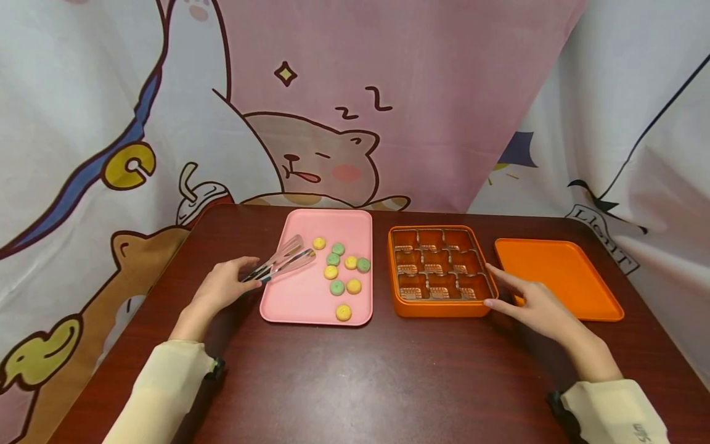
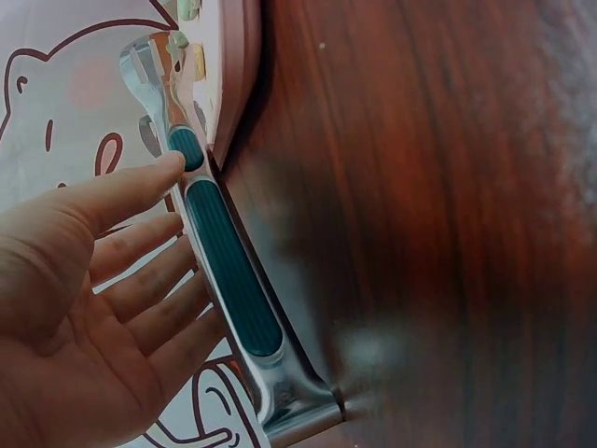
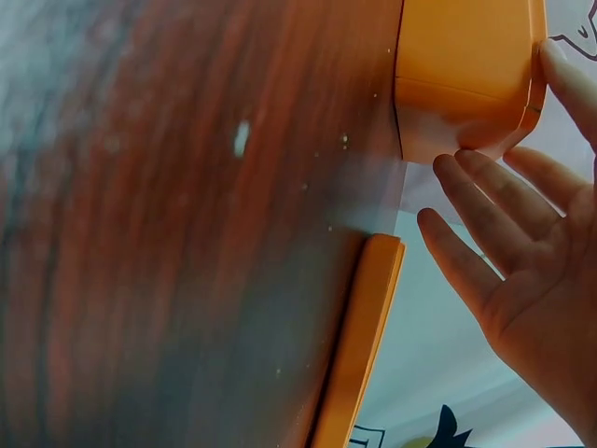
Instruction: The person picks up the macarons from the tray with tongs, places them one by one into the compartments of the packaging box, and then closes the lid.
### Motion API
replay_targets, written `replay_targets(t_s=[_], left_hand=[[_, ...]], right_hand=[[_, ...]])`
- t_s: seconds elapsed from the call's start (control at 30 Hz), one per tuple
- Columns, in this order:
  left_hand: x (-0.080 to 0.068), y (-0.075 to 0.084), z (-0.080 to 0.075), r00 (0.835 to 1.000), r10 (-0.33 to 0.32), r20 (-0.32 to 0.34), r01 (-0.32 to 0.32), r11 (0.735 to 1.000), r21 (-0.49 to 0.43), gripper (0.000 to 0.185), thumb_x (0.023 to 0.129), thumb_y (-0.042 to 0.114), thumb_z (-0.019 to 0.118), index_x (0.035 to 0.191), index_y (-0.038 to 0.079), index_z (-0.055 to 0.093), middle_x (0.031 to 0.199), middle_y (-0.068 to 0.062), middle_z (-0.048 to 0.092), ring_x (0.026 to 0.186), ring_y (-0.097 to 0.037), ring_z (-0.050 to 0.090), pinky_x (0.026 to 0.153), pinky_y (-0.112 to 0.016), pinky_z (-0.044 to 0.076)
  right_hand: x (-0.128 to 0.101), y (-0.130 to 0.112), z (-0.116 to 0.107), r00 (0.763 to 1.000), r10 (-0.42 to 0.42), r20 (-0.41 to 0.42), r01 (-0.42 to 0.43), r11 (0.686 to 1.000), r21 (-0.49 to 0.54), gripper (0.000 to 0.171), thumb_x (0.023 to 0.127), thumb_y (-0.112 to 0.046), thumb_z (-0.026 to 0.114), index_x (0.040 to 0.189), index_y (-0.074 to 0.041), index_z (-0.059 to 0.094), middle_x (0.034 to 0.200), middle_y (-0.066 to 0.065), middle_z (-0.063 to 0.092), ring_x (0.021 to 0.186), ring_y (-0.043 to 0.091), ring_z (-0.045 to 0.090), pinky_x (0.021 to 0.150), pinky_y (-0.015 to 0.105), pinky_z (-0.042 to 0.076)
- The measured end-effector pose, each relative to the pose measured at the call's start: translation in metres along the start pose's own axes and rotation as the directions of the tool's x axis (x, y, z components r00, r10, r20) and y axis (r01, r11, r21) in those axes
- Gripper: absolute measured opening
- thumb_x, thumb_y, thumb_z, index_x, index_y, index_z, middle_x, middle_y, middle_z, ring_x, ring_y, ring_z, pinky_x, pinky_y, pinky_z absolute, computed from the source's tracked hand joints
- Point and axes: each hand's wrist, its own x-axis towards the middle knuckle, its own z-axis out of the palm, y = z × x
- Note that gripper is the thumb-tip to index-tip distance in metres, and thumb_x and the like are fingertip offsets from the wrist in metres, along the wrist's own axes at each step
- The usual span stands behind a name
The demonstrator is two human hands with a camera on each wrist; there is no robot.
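On the dark wooden tabletop (image 1: 355,382), the left hand (image 1: 222,288) rests spread at the steel tongs with teal grip pads (image 1: 281,263), lying on the pink rectangular tray (image 1: 294,302). From the left wrist: rigid, slick metal, best taken by those rubbery pads. From the right wrist: the right hand (image 3: 532,243), fingers straight, touches the orange compartment box (image 3: 466,65), probably light.

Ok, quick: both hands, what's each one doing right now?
Left hand: open, straight fingers touching the metal tongs with teal grips.
Right hand: open, fingertips touching the orange compartment box.
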Motion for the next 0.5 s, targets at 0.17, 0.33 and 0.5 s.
replay_targets(t_s=[0.17, 0.33, 0.5], left_hand=[[0.0013, -0.0012, 0.0022, 1.0, -0.006, 0.008, 0.006, 1.0, -0.008, 0.055, 0.091, 0.021, 0.071, 0.14, 0.002, 0.054, 0.131, -0.025, 0.063, 0.12, -0.041, 0.061, 0.1, -0.058, 0.045], [0.0034, -0.0014, 0.0038, 1.0, -0.006, 0.014, 0.007, 1.0, -0.017, 0.052, 0.091, 0.022, 0.072, 0.137, 0.002, 0.057, 0.127, -0.025, 0.066, 0.116, -0.039, 0.063, 0.098, -0.057, 0.046], [0.0059, -0.0029, 0.0048, 1.0, -0.008, 0.023, 0.009, 1.0, -0.019, 0.046, 0.09, 0.02, 0.072, 0.131, 0.003, 0.061, 0.121, -0.024, 0.069, 0.109, -0.037, 0.066, 0.094, -0.056, 0.048]], right_hand=[[0.0016, -0.0035, 0.0003, 1.0, 0.002, -0.009, -0.003, 1.0, -0.025, 0.077, 0.091, -0.044, 0.071, 0.153, -0.011, 0.04, 0.139, 0.031, 0.053, 0.097, 0.033, 0.059, 0.089, 0.059, 0.048], [0.0039, -0.0069, 0.0024, 1.0, 0.005, -0.022, -0.006, 0.999, -0.037, 0.077, 0.09, -0.044, 0.071, 0.152, -0.01, 0.041, 0.135, 0.032, 0.056, 0.092, 0.032, 0.059, 0.086, 0.056, 0.049], [0.0058, -0.0106, 0.0043, 1.0, 0.025, -0.011, -0.025, 0.999, -0.021, 0.078, 0.091, -0.046, 0.069, 0.153, -0.009, 0.04, 0.134, 0.035, 0.056, 0.095, 0.036, 0.061, 0.088, 0.058, 0.049]])
